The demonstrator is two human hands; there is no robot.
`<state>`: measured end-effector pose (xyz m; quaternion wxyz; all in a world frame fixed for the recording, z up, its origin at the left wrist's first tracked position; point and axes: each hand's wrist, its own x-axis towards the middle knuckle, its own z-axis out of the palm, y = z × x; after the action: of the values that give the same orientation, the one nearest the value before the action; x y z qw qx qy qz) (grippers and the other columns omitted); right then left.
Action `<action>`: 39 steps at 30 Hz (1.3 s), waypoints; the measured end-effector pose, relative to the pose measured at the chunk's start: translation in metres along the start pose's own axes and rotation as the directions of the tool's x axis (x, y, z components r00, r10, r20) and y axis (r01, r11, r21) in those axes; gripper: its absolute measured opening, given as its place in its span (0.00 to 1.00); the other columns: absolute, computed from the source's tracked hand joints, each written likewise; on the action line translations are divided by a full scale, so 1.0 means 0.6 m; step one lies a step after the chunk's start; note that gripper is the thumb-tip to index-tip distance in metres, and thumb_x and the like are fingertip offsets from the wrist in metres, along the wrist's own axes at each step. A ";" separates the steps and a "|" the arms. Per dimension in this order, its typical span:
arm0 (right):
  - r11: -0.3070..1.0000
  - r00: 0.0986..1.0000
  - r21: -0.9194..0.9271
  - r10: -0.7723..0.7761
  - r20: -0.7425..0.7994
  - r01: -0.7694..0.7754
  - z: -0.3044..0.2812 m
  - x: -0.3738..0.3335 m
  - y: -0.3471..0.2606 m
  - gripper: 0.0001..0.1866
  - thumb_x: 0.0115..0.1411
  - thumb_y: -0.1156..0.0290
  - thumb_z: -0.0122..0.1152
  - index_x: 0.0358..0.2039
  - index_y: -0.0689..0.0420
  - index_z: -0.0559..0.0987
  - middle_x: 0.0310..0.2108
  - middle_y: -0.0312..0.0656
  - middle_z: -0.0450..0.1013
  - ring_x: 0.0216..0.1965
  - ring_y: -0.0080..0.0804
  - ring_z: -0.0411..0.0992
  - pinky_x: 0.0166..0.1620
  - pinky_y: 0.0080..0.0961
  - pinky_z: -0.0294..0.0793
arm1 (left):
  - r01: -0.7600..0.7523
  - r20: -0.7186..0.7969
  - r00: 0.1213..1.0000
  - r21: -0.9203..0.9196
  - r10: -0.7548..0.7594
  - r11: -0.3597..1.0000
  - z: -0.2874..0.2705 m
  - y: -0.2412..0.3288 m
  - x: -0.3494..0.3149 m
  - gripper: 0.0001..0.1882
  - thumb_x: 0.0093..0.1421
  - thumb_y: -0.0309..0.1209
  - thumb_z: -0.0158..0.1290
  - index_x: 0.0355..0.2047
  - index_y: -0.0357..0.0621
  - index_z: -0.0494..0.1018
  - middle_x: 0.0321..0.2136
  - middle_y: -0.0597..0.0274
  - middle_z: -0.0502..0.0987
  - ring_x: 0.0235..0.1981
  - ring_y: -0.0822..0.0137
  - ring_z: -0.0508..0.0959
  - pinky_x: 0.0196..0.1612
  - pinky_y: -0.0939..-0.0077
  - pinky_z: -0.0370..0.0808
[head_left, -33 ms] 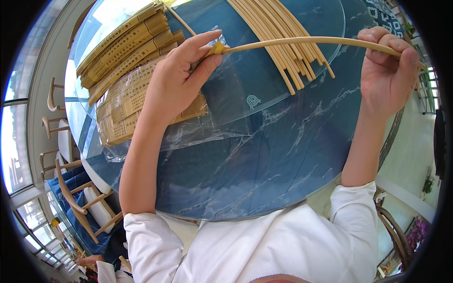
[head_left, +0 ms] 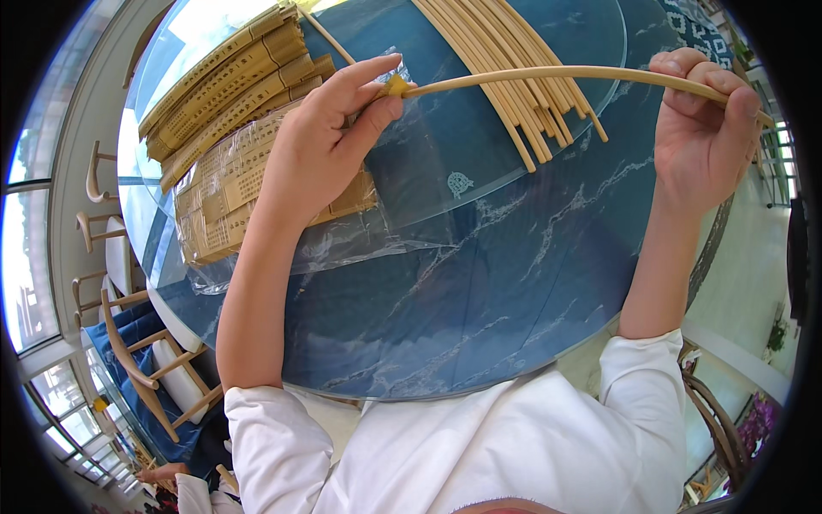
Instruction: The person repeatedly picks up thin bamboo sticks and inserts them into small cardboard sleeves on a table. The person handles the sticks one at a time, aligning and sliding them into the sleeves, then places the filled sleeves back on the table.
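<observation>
My right hand (head_left: 704, 133) grips a long, thin, round wooden stick (head_left: 548, 73) near its right end, with the fingers curled around it. The stick runs across the far side of the table and looks bowed. At its left end sits a small yellow-brown piece (head_left: 396, 86), too small to make out well. My left hand (head_left: 318, 146) pinches there between thumb and fingers, its index finger stretched out above. Several similar wooden sticks (head_left: 514, 86) lie in a bundle behind the held one. Below and left of my left hand are brown printed paper strips (head_left: 231, 193) in clear plastic wrapping.
More brown printed strips (head_left: 227, 77) lie stacked at the far left. Another thin stick (head_left: 325, 36) shows behind my left hand. The round blue marbled table (head_left: 445, 317) carries a glass disc (head_left: 505, 184). Wooden chairs (head_left: 141, 360) stand at the left, near another person's arm (head_left: 163, 471).
</observation>
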<state>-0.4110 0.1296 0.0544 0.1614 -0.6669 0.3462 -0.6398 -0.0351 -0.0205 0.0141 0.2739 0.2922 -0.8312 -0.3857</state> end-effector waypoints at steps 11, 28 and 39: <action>0.998 0.997 0.016 -0.064 0.039 0.064 0.018 -0.005 -0.013 0.21 0.79 0.53 0.49 0.49 0.54 0.85 0.30 0.42 0.76 0.45 0.48 0.77 0.56 0.54 0.74 | 0.144 -0.015 0.989 -0.051 -0.145 0.988 -0.012 0.028 0.012 0.08 0.73 0.29 0.57 0.47 0.37 0.78 0.38 0.59 0.88 0.42 0.73 0.87 0.45 0.79 0.81; 0.984 0.981 0.158 -0.057 -0.183 0.086 0.066 0.023 0.005 0.14 0.79 0.60 0.54 0.40 0.55 0.80 0.27 0.39 0.75 0.35 0.34 0.77 0.43 0.33 0.78 | 0.156 0.307 0.948 -0.219 -0.084 0.963 -0.038 0.040 0.013 0.03 0.75 0.21 0.49 0.45 0.36 0.73 0.43 0.47 0.86 0.49 0.59 0.88 0.54 0.68 0.86; 0.992 0.909 0.123 0.069 -0.412 -0.020 0.113 0.023 0.012 0.19 0.81 0.57 0.49 0.36 0.56 0.77 0.23 0.38 0.73 0.30 0.31 0.77 0.37 0.29 0.81 | 0.155 0.345 0.937 -0.277 -0.052 0.948 -0.046 0.043 0.014 0.03 0.76 0.23 0.49 0.44 0.37 0.73 0.44 0.43 0.86 0.49 0.56 0.88 0.55 0.65 0.85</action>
<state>-0.3484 0.1002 0.0513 0.1370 -0.4973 0.3500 -0.7820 -0.0293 -0.0260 0.0521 0.1498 0.2216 -0.7805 -0.5651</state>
